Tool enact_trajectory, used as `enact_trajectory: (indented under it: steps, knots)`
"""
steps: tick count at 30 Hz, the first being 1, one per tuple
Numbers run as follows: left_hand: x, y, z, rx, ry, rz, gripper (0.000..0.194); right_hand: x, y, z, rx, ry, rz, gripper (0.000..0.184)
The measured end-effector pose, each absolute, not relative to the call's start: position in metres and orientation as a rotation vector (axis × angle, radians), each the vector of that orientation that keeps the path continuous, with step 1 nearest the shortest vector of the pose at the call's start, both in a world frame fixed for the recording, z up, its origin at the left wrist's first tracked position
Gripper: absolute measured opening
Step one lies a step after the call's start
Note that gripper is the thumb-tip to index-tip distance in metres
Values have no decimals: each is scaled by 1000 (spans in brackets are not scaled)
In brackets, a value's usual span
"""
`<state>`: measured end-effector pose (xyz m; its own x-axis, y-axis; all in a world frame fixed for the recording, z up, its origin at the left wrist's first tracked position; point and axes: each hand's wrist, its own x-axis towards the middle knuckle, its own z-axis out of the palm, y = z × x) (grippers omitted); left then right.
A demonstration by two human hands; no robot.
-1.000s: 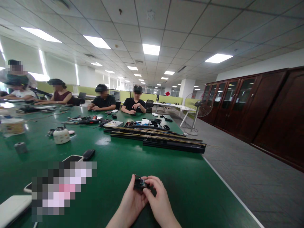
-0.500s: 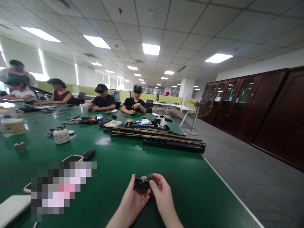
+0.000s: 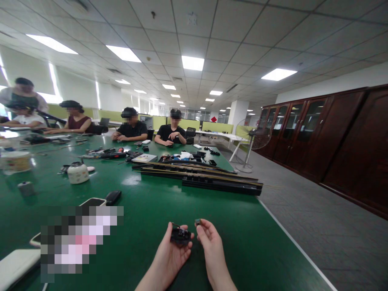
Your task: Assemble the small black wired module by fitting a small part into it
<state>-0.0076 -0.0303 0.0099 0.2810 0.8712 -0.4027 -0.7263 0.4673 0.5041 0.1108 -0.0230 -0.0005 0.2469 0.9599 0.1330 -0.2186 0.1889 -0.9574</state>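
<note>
Low over the green table (image 3: 260, 246), my left hand (image 3: 171, 252) holds a small black housing (image 3: 181, 236) with its inner parts facing up. A thin dark strand sticks up from the housing beside my thumb. My right hand (image 3: 210, 242) is a short way to the right, its thumb and fingers pinched on a small bluish-grey part (image 3: 198, 222). A gap separates that part from the housing. What exactly the part is cannot be made out at this size.
Long black rails (image 3: 224, 186) with thin brass-coloured rods lie across the table ahead. To the left stand a white jar (image 3: 78, 173), a grey cylinder (image 3: 26, 188) and a black object (image 3: 113, 197). Several people sit at the far side. A fan (image 3: 250, 139) stands beyond the table.
My right hand has drawn away from the black housing to the right, with the small bluish-grey part between its fingers. My left hand has stayed in place with the housing.
</note>
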Motion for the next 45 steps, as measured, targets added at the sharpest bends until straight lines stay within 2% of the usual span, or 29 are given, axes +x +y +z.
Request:
enact_trajectory:
  steps: [25, 45]
  knots:
    - [-7, -31, 10, 258, 706, 1084, 38, 115, -28, 11, -904, -502, 1302, 34]
    - [-7, -30, 11, 252, 709, 1087, 37, 115, -29, 13, -881, -483, 1343, 31]
